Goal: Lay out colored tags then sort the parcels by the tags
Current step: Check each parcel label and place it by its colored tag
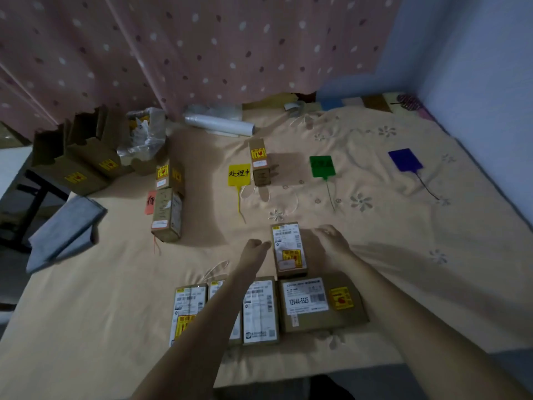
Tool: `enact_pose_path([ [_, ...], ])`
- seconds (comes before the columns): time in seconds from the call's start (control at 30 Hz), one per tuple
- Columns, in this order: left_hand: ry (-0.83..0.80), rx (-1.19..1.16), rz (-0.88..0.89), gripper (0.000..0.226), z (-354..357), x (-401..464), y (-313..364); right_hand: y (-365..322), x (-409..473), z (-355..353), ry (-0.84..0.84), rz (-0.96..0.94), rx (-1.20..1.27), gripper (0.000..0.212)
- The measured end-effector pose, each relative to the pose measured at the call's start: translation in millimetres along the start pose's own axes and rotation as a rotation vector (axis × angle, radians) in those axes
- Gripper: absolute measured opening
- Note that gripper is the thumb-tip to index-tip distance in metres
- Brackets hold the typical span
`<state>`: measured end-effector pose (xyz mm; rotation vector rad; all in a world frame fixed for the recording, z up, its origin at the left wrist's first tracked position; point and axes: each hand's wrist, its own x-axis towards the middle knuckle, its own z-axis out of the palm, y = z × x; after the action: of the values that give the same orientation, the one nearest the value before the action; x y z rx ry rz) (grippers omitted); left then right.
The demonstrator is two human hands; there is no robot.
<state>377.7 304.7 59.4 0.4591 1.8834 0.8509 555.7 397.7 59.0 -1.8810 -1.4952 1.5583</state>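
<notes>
1. Head view, layout: four coloured plastic tags lie in a row across the beige flowered bed sheet [375, 226]. From left to right they are the red tag [150, 202], the yellow tag with black handwriting [239, 174], the green tag [322, 166] and the blue tag [405, 159]. The laying-out step looks finished.

2. Head view, sorted parcels: two brown cardboard parcels [168, 200] stand at the red tag and partly cover it. One small brown parcel [260, 163] stands just beside the yellow tag. The green and blue tags have no parcel beside them.

3. Head view, parcel in hand: the small brown parcel with a white label and a yellow sticker [288, 249] lies flat between the two hands. The left hand [255, 249] is loosely curled and its knuckles touch the left edge of this parcel. The right hand [331, 239] is half open just beside the right edge. Neither hand appears to hold it; whether the right fingers touch it I cannot tell.

4. Head view, waiting parcels: three flat labelled parcels [261, 310] and one wider brown box [320, 301] lie in a row near the person, partly under the left forearm.

5. Judgement: the sorting step is in progress. The next move probably calls for closing both hands on the sides of the middle parcel, reading its marking, and carrying it to the matching tag.
</notes>
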Motion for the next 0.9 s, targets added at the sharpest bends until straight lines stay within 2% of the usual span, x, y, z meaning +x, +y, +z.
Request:
enact_pose_path([
  [0.17,0.003,0.156,-0.089,0.046,21.8,-9.9,-6.0,20.0,2.3,3.6,-0.205,0.031,-0.078,0.053],
  [0.23,-0.009,0.188,-0.105,0.044,26.4,-14.0,-7.4,19.6,-3.0,11.2,-0.263,0.023,-0.110,0.055],
  [0.37,-0.025,0.137,-0.084,0.044,30.6,-9.6,-7.1,24.3,-1.0,23.9,-0.340,0.059,-0.116,0.038],
  [0.47,-0.011,0.024,-0.102,0.040,32.4,-16.6,1.9,20.8,-2.2,29.0,-0.323,0.074,-0.042,0.036],
  [0.57,0.011,-0.063,0.049,0.038,33.7,-29.9,6.8,13.1,-5.3,29.6,-0.311,0.083,0.079,0.042],
  [0.67,-0.008,-0.163,0.126,0.036,33.2,-43.0,9.4,7.3,-11.2,28.5,-0.282,0.068,0.202,0.045],
  [0.77,-0.019,-0.169,0.233,0.040,25.0,-53.7,11.9,-1.4,-19.7,25.6,-0.220,0.036,0.249,0.049],
  [0.9,-0.051,-0.271,0.264,0.043,10.5,-68.4,15.1,-9.0,-30.0,20.7,-0.259,0.049,0.330,0.053],
])
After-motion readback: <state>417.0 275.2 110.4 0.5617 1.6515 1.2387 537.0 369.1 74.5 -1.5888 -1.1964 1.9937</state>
